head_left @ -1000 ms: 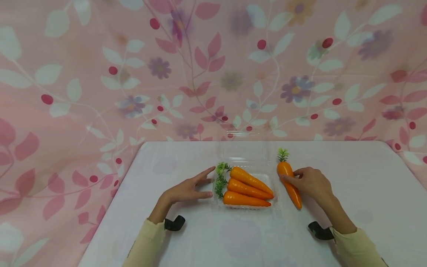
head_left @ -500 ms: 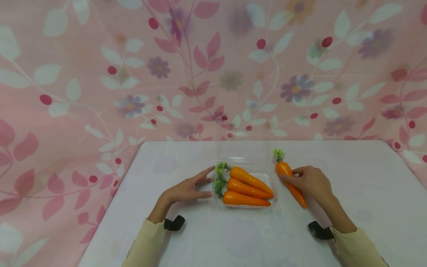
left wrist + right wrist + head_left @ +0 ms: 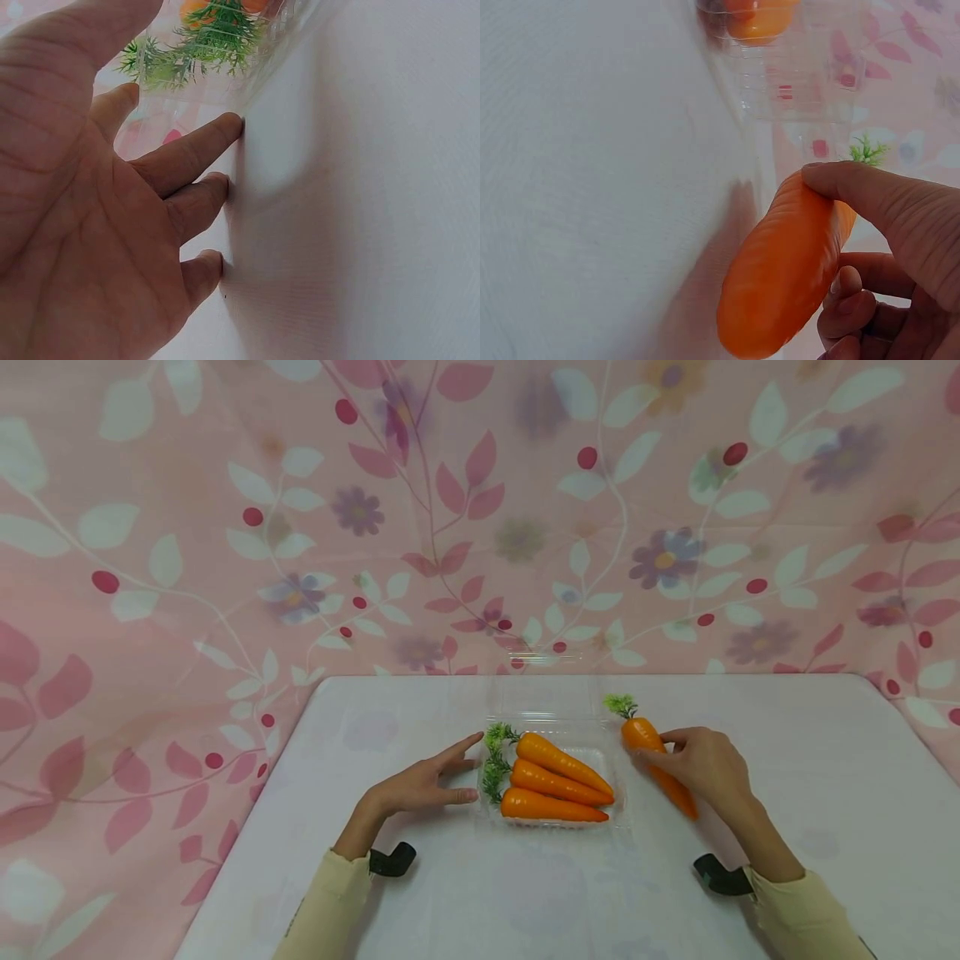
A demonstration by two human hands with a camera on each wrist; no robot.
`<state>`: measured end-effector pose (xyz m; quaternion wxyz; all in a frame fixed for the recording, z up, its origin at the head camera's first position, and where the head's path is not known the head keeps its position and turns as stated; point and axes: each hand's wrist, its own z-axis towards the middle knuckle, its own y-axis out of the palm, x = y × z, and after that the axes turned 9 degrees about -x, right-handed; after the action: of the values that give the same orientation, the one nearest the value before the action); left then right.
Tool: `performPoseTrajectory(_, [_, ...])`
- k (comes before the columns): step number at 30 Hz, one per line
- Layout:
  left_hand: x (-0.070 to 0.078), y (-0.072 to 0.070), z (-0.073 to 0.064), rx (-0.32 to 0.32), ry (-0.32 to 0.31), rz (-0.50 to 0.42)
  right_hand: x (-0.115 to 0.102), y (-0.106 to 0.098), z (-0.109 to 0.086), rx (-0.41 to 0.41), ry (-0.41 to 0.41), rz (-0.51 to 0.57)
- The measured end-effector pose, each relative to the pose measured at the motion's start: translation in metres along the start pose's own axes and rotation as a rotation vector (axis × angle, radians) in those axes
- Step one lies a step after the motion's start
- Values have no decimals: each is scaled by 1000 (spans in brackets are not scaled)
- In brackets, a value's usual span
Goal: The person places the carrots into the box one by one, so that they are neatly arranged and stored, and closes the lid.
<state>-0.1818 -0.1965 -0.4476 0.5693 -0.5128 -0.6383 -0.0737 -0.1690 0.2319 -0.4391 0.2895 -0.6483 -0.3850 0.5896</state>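
A carrot (image 3: 772,274) in the right hand (image 3: 711,767), beside an open box (image 3: 597,763).
Thumb and bent fingers pinch it between the box and the right edge of the table (image 3: 540,897), leaves (image 3: 620,705) toward the far edge; whether it touches the cloth I cannot tell. The left hand (image 3: 422,787) is spread wide, holding nothing, by the box's left side. Inside lie three carrots (image 3: 561,783). Likely risks: the smooth, tapered carrot twisting in the pinch, or a bump sliding the ungripped box.
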Motion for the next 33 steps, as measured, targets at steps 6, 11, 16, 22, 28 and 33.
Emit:
performPoseTrajectory(6, [2,-1,0,0,-6,15,-2,-5,-2,12,15,-10])
performPoseTrajectory(11, [2,-1,0,-2,-8,19,-2,-8,-3,13,22,-5])
performPoseTrajectory(16, [1,0,1,-9,-5,12,-5,-13,-5,35,20,10])
performPoseTrajectory(22, [2,0,0,-7,-11,19,-10,-17,-8,54,11,9])
performPoseTrajectory(28, [5,0,-1,-6,-13,30,-15,-21,-9,50,-3,22])
performPoseTrajectory(33, [4,-1,-1,-3,-12,37,-22,-23,-10,42,-13,43])
